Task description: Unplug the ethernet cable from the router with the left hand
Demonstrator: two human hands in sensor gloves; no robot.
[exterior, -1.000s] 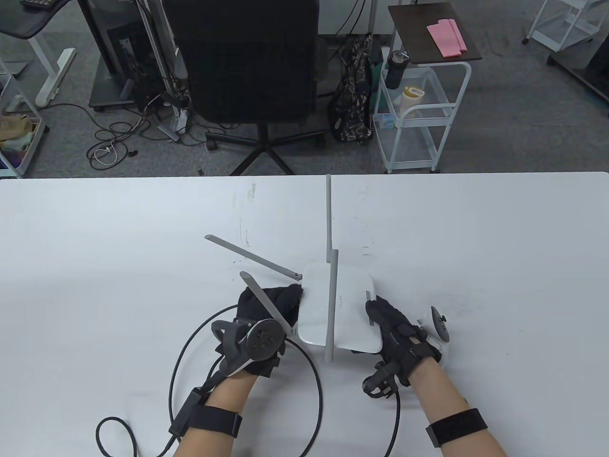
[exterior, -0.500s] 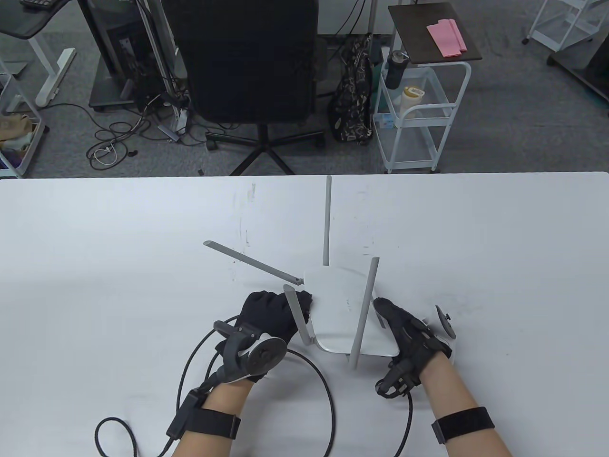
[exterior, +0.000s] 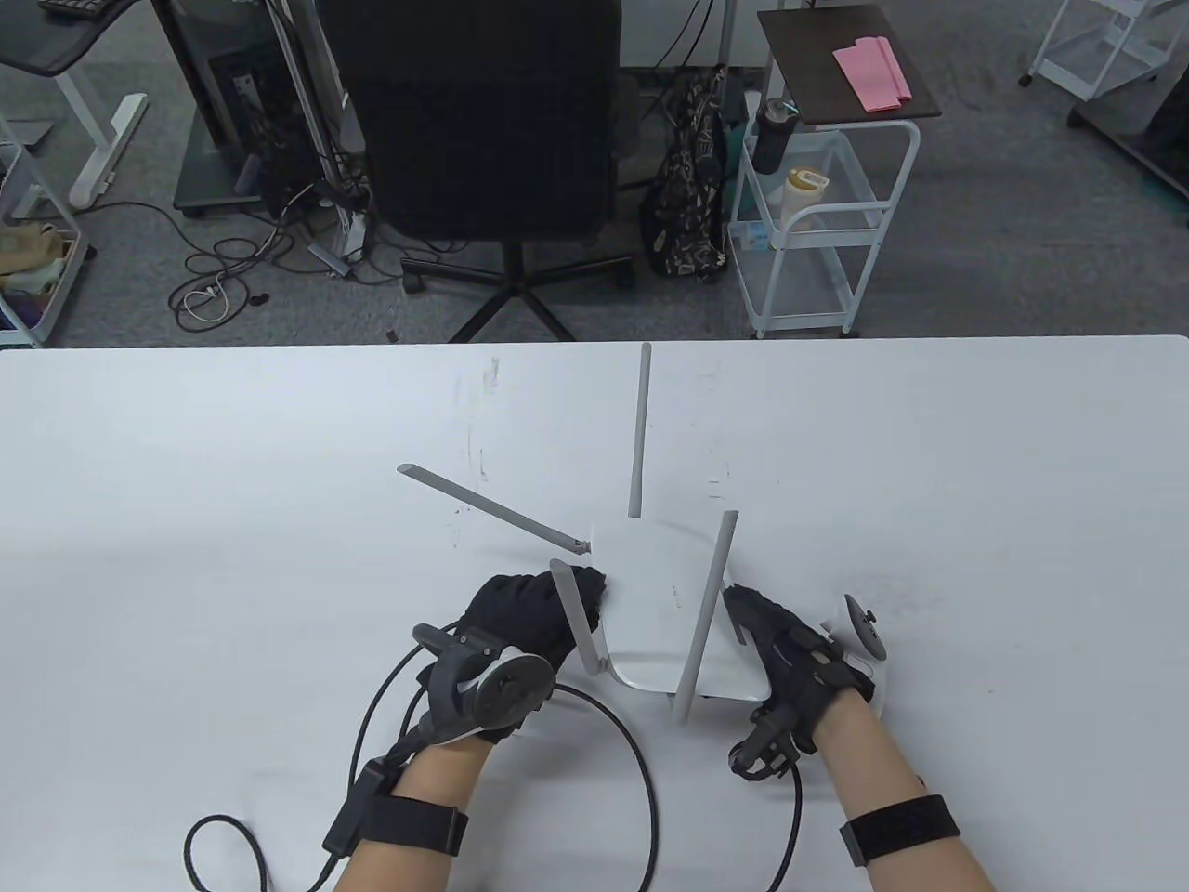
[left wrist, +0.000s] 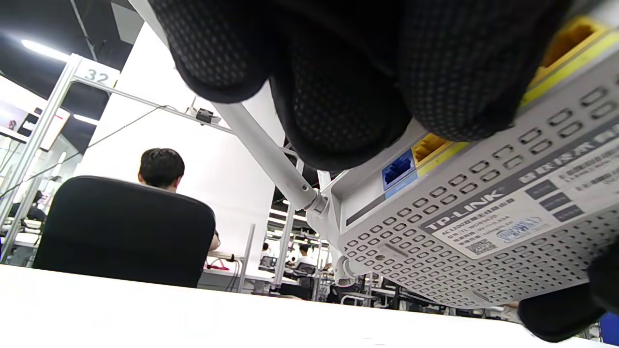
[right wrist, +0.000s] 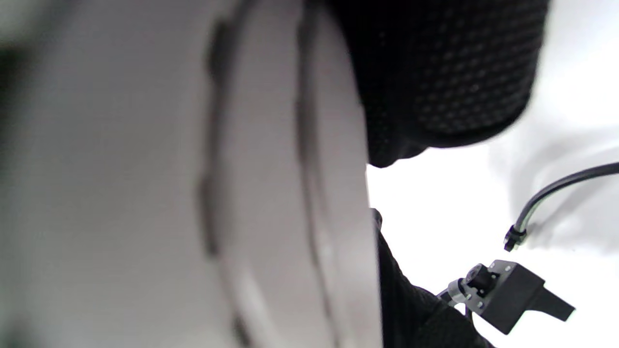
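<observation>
Now left hand (exterior: 520, 618) fingers curled against router (exterior: 661, 604) port edge; right hand (exterior: 790, 650) grips opposite side

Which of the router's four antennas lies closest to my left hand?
The short near-left antenna, crossing just over the left hand; the other three point away to the left, far side and right.

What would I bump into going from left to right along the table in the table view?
Left hand → router → right hand
</observation>
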